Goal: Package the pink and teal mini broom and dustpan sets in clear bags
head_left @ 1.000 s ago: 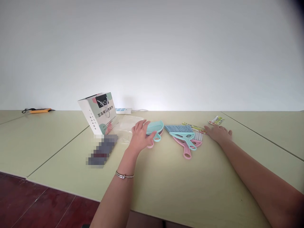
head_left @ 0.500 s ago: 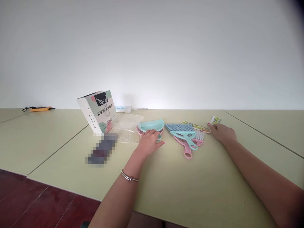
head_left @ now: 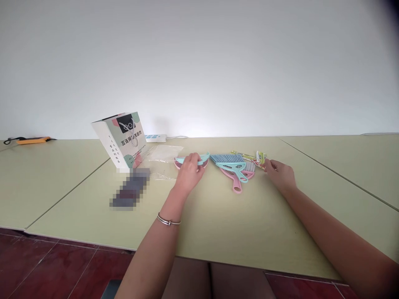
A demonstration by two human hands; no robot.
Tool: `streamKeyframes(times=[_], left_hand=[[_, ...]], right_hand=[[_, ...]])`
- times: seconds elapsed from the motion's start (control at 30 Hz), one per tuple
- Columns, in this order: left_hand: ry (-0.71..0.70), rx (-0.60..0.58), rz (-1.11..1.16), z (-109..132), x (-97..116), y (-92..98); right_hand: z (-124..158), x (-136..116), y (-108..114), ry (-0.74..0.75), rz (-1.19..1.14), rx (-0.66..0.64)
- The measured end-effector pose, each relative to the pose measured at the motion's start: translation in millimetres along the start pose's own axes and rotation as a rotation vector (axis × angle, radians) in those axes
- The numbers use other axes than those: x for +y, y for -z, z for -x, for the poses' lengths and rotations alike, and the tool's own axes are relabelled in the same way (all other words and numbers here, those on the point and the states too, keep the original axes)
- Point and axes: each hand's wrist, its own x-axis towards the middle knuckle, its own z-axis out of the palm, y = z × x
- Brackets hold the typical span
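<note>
My left hand [head_left: 188, 171] is closed on the teal dustpan [head_left: 204, 158], which is tilted over a pink dustpan [head_left: 178, 164]. My right hand [head_left: 279, 171] pinches a small green and white printed card [head_left: 261, 158], held by the end of other printed packaging [head_left: 243, 156]. Between my hands a teal brush [head_left: 233, 166] with blue bristles lies across a pink brush [head_left: 237, 186] with white bristles, both with handles toward me.
A printed paper bag [head_left: 126, 139] stands at the left, with clear plastic bags [head_left: 160, 160] beside it. A blurred dark object [head_left: 131, 189] lies in front. Behind are a white power strip [head_left: 156, 138] and, far left, an orange object [head_left: 33, 140].
My left hand has closed on the teal dustpan and tipped it up from the pink one. My right hand has brought the card left, up to the other packaging. The view has shifted slightly.
</note>
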Motion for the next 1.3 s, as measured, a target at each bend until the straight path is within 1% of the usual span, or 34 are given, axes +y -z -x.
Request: streamKeyframes(times=[0.03,0.1,0.17,0.23,0.27,0.3,0.33,0.37,0.4,0.43,0.5,0.53,0.6,0.67,0.7,0.73,0.8,0.87,0.9,0.93,1.0,1.03,1.1,1.17,1.23,1.3], left_hand=[[-0.008,0.115,0.067,-0.6,-0.1,2.8],[-0.038,0.368,0.205,-2.0,-0.6,9.3],[-0.067,0.621,0.363,-3.9,-1.1,16.4],[-0.061,0.837,0.582,-6.7,-1.9,24.0],[-0.037,0.913,0.727,-8.5,-2.7,28.0],[0.004,0.960,0.890,-10.3,-3.9,32.0],[0.055,0.973,1.056,-12.1,-5.4,36.0],[0.110,0.952,1.216,-13.7,-7.0,39.7],[0.163,0.901,1.362,-14.9,-8.6,42.7],[0.203,0.823,1.484,-15.6,-9.9,44.8],[0.233,0.634,1.627,-15.4,-10.7,45.3],[0.228,0.544,1.654,-14.8,-10.1,43.6],[0.219,0.417,1.655,-12.8,-7.2,37.1],[0.240,0.360,1.640,-10.7,-3.1,28.5],[0.264,0.344,1.624,-9.8,-0.8,24.3],[0.295,0.331,1.598,-9.0,1.7,20.4],[0.366,0.296,1.522,-7.6,7.4,14.1],[0.445,0.243,1.475,-6.6,14.0,9.7],[0.485,0.211,1.481,-6.1,17.4,8.0],[0.523,0.178,1.502,-5.6,20.6,6.6],[0.574,0.119,1.563,-4.4,24.7,4.6],[0.578,0.087,1.591,-3.7,25.2,4.0],[0.542,0.003,1.624,-2.3,22.4,4.0],[0.491,-0.118,1.598,-1.2,16.2,5.2],[0.465,-0.232,1.529,-0.8,9.8,7.0],[0.468,-0.289,1.474,-1.0,6.1,8.2]], right_hand=[[0.0,-0.8,0.2,-0.035,-0.003,-0.010],[0.2,-2.0,0.5,-0.057,-0.050,-0.016],[0.9,-2.2,0.4,-0.049,-0.096,0.007],[2.3,-2.8,-0.2,-0.053,-0.160,0.053],[3.4,-4.2,-0.5,-0.047,-0.204,0.084],[4.9,-7.2,-0.8,-0.026,-0.253,0.118],[7.1,-12.2,-0.9,0.009,-0.302,0.154],[10.1,-19.4,-0.9,0.057,-0.346,0.181],[13.9,-29.0,-0.8,0.113,-0.388,0.198],[18.6,-40.9,-0.7,0.169,-0.426,0.201],[31.0,-69.7,-0.8,0.264,-0.502,0.148],[38.3,-85.1,-1.2,0.288,-0.539,0.082],[53.8,-113.6,-2.9,0.309,-0.601,-0.125],[67.9,-133.4,-5.5,0.321,-0.663,-0.375],[73.4,-138.8,-6.8,0.325,-0.682,-0.487],[77.7,-141.0,-8.0,0.316,-0.691,-0.591],[81.8,-137.1,-9.8,0.255,-0.681,-0.777],[80.9,-126.8,-11.2,0.151,-0.673,-0.895],[79.2,-121.0,-11.9,0.101,-0.684,-0.914],[77.1,-115.7,-12.5,0.067,-0.700,-0.899],[73.3,-108.1,-13.4,0.037,-0.740,-0.830],[71.8,-105.9,-13.2,0.028,-0.761,-0.813],[69.9,-104.2,-11.2,-0.010,-0.819,-0.836],[68.1,-103.9,-7.0,-0.082,-0.909,-0.858],[65.1,-103.1,-1.4,-0.134,-0.999,-0.820],[60.9,-101.0,3.6,-0.144,-1.050,-0.726]])
